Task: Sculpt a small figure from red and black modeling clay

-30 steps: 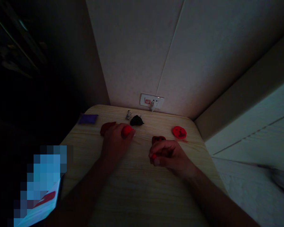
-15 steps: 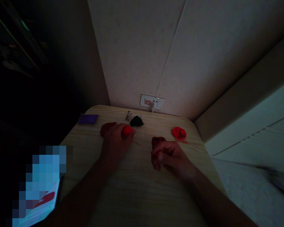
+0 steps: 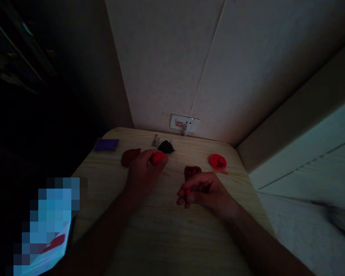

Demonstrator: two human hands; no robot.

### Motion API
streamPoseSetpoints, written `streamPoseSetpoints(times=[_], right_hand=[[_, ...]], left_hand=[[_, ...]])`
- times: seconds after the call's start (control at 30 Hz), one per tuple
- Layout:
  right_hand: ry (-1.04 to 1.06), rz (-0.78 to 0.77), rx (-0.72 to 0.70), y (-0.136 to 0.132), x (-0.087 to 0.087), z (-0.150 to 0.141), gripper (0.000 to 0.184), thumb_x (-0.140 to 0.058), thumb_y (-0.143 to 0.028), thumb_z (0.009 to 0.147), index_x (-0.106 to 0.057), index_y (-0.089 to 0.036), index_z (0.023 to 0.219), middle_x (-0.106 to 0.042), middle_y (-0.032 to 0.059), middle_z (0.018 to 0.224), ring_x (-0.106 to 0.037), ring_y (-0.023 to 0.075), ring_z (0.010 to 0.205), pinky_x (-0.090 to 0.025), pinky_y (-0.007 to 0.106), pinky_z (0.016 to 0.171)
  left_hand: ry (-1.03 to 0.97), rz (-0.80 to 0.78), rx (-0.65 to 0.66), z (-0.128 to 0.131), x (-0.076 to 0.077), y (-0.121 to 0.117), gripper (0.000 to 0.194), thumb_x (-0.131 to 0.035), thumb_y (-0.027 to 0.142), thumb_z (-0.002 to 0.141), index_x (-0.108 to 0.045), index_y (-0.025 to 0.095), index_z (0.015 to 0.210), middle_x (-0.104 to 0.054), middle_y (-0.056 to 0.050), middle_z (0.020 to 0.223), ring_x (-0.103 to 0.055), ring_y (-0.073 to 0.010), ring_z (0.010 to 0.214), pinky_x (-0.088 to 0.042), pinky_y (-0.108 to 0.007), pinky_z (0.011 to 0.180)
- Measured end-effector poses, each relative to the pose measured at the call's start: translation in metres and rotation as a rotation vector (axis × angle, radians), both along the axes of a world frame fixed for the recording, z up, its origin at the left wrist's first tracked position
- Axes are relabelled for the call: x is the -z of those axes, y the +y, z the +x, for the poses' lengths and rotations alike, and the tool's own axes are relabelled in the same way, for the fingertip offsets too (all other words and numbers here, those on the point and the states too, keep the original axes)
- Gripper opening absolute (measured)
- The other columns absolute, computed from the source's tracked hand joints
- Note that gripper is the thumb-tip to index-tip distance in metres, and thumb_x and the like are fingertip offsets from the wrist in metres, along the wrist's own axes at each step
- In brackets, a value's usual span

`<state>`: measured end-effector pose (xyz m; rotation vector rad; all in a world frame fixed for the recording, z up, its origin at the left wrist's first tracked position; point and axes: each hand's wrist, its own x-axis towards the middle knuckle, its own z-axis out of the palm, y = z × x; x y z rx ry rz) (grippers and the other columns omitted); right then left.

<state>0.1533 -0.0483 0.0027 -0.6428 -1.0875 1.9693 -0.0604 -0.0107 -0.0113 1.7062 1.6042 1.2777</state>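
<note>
My left hand (image 3: 143, 168) is closed round a red lump of modelling clay (image 3: 158, 158). Between the thumb and fingers of my right hand (image 3: 204, 189) sits a small red clay ball (image 3: 187, 191). Partly covered by that hand lies a dark red clay piece (image 3: 192, 170) with bright red and dark bits on it. A flat brownish-red clay piece (image 3: 130, 157) rests beside my left hand. Just behind, a black clay lump (image 3: 166, 146) lies on the table. At the right is a flat red disc (image 3: 217, 161) with dark marks on it.
A purple packet (image 3: 107, 145) lies at the back left of the wooden table (image 3: 161, 237). Behind the black lump is a small clear wrapper (image 3: 155, 140) with dark specks. A wall socket (image 3: 185, 122) holds a plug. A lit screen (image 3: 56, 243), partly pixelated, stands at the lower left.
My left hand has shifted slightly right with the red lump, uncovering more of the brownish-red piece. My right hand's fingers have spread a little, and the small red ball now shows.
</note>
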Motion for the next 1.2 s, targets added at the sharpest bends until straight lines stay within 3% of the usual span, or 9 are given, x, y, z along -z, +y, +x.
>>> streamPoseSetpoints(times=[0.13,0.3,0.47,0.63,0.77,0.9,1.03,1.2], right_hand=[[0.007,0.011,0.034,0.001,0.001,0.0,0.024,-0.094,-0.027,0.074,-0.083,-0.021,0.094,-0.082,0.0038,0.081,-0.079,0.016,0.068,-0.063,0.023,0.059],[0.002,0.04,0.07,0.003,0.004,0.001,0.029,-0.099,-0.02,0.062,-0.082,-0.02,0.085,-0.075,-0.0015,0.067,-0.07,0.0101,0.057,-0.057,0.019,0.055],[0.017,0.104,0.091,0.005,0.007,0.001,0.026,-0.098,-0.018,0.062,-0.076,-0.019,0.075,-0.072,-0.0024,0.067,-0.063,0.0078,0.054,-0.052,0.017,0.051],[-0.066,0.155,0.202,0.005,0.003,-0.001,0.018,-0.09,-0.031,0.079,-0.078,-0.02,0.089,-0.075,0.0008,0.07,-0.066,0.0103,0.053,-0.052,0.019,0.048],[-0.208,0.337,0.408,0.002,-0.002,-0.002,0.012,-0.082,-0.03,0.088,-0.083,-0.024,0.098,-0.074,0.0006,0.067,-0.065,0.0101,0.053,-0.053,0.019,0.05],[-0.377,0.64,0.558,-0.002,-0.004,-0.002,0.02,-0.085,-0.02,0.084,-0.084,-0.028,0.102,-0.075,0.0031,0.083,-0.069,0.0133,0.067,-0.056,0.023,0.056],[-0.492,0.833,0.556,-0.005,-0.003,-0.001,0.03,-0.084,-0.016,0.084,-0.083,-0.032,0.11,-0.076,0.006,0.093,-0.072,0.0195,0.086,-0.059,0.028,0.067],[-0.51,0.926,0.494,-0.005,-0.001,0.0,0.031,-0.078,-0.017,0.09,-0.08,-0.032,0.118,-0.077,0.0065,0.095,-0.072,0.0216,0.092,-0.059,0.033,0.074]], left_hand=[[-0.306,-0.069,0.181,0.006,-0.006,-0.007,0.036,-0.058,0.052,0.093,-0.073,0.02,0.096,-0.074,-0.003,0.083,-0.066,-0.0199,0.076,-0.052,-0.031,0.071],[-0.464,-0.126,0.334,0.011,-0.012,-0.013,0.044,-0.051,0.056,0.096,-0.07,0.018,0.085,-0.066,-0.003,0.068,-0.058,-0.0179,0.066,-0.048,-0.032,0.065],[-0.555,-0.228,0.42,0.013,-0.012,-0.014,0.046,-0.06,0.063,0.09,-0.072,0.019,0.086,-0.069,-0.004,0.071,-0.059,-0.0181,0.066,-0.047,-0.032,0.063],[-0.673,-0.331,0.562,0.015,-0.006,-0.012,0.053,-0.08,0.068,0.072,-0.075,0.019,0.092,-0.072,-0.005,0.076,-0.063,-0.0184,0.066,-0.049,-0.032,0.063],[-0.705,-0.326,0.62,0.015,-0.001,-0.01,0.054,-0.09,0.06,0.063,-0.075,0.019,0.094,-0.076,-0.006,0.085,-0.069,-0.021,0.076,-0.055,-0.033,0.071],[-0.683,-0.314,0.648,0.014,0.003,-0.009,0.054,-0.097,0.048,0.056,-0.074,0.018,0.094,-0.077,-0.006,0.091,-0.07,-0.0208,0.081,-0.057,-0.032,0.074],[-0.701,-0.311,0.654,0.014,0.004,-0.009,0.052,-0.098,0.047,0.054,-0.075,0.018,0.091,-0.076,-0.004,0.088,-0.068,-0.0185,0.081,-0.055,-0.028,0.074],[-0.666,-0.343,0.624,0.015,0.0,-0.009,0.058,-0.089,0.068,0.058,-0.074,0.016,0.079,-0.07,-0.002,0.07,-0.061,-0.0142,0.063,-0.049,-0.024,0.06]])
